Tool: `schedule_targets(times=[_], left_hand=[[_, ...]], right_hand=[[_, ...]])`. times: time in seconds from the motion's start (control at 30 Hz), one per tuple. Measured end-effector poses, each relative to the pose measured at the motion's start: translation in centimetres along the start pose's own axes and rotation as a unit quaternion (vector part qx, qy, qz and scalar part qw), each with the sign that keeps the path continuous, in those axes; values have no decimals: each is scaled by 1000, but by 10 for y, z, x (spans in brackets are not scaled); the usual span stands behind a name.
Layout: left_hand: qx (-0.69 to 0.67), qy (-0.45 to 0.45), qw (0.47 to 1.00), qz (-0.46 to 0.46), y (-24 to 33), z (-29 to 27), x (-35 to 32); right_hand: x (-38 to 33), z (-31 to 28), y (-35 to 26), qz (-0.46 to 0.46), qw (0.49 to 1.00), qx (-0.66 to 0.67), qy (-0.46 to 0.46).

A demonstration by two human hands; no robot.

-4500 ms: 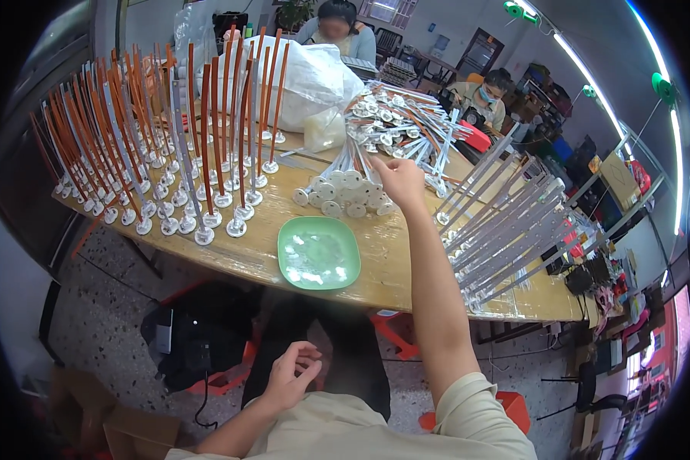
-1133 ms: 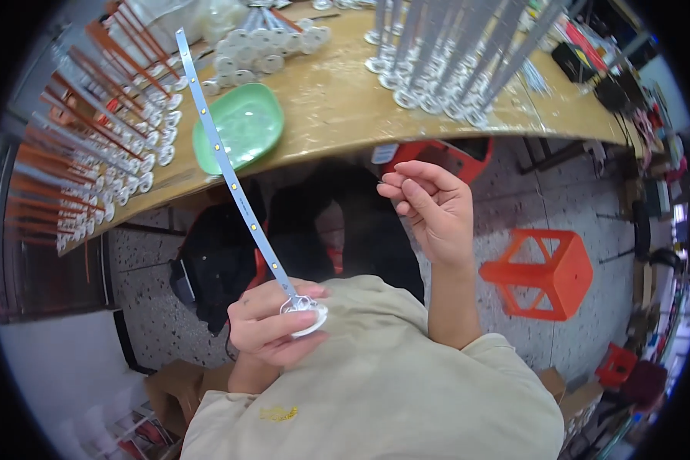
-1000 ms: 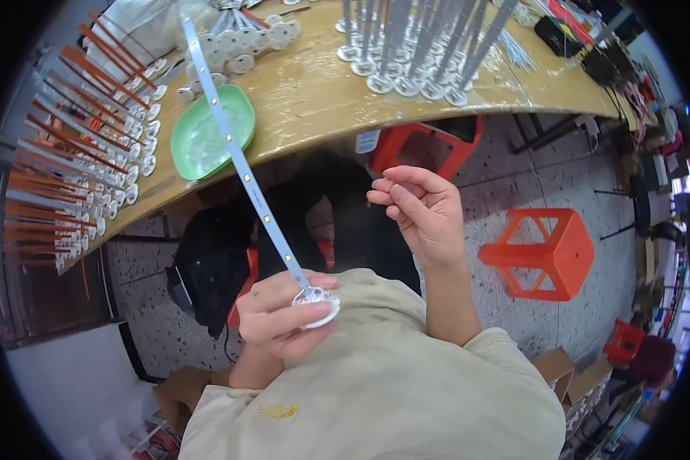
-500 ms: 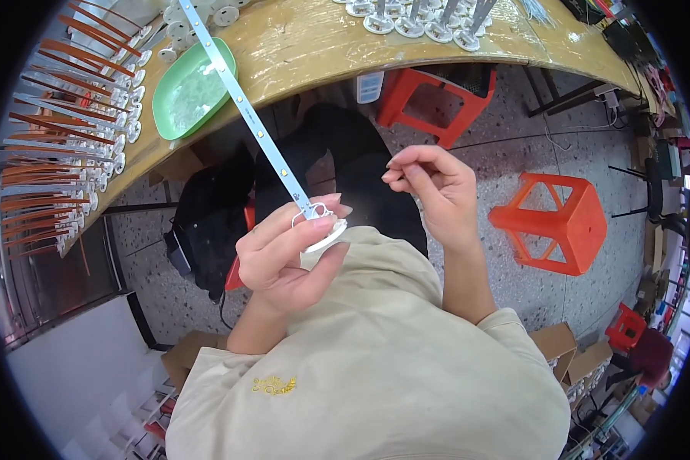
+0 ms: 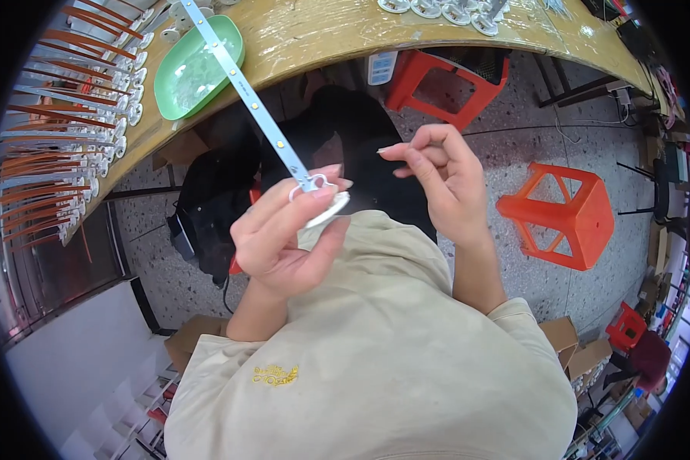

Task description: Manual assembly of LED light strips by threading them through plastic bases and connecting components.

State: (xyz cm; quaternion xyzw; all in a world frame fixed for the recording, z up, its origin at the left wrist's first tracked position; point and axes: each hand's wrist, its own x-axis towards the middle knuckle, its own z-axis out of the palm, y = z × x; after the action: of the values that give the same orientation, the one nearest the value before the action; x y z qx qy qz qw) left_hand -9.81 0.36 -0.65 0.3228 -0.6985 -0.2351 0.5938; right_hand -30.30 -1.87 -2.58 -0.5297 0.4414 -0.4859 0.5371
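My left hand is closed around a white round base at the lower end of an LED strip. The strip is a narrow pale-blue board with small yellow chips, slanting up and left over the table edge. A loop of white wire shows where the strip meets the base, next to my fingertips. My right hand is raised to the right, apart from the strip, with thumb and bent fingers drawn together. Whether something small sits between those fingertips I cannot make out.
A green tray holding small clear pieces rests on the wrapped tabletop, behind the strip. Rows of round-based strips line its left side; several white bases stand at the back. Orange stools are on the floor.
The view has shifted slightly. My right hand has risen a little, its index finger reaching further out. My left hand keeps its hold on the base, and the strip is tilted slightly differently.
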Motion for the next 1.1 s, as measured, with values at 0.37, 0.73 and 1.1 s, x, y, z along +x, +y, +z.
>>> schedule_targets(times=[0.37,0.73,1.1], left_hand=[[-47,-94,994,11,18,-3,18],[-109,-13,994,-18,25,4,11],[-137,-18,990,-9,25,6,11]], right_hand=[[-12,36,-58,-329,937,-83,86],[-8,41,-57,-403,908,-100,52],[-4,42,-48,-457,880,-103,83]])
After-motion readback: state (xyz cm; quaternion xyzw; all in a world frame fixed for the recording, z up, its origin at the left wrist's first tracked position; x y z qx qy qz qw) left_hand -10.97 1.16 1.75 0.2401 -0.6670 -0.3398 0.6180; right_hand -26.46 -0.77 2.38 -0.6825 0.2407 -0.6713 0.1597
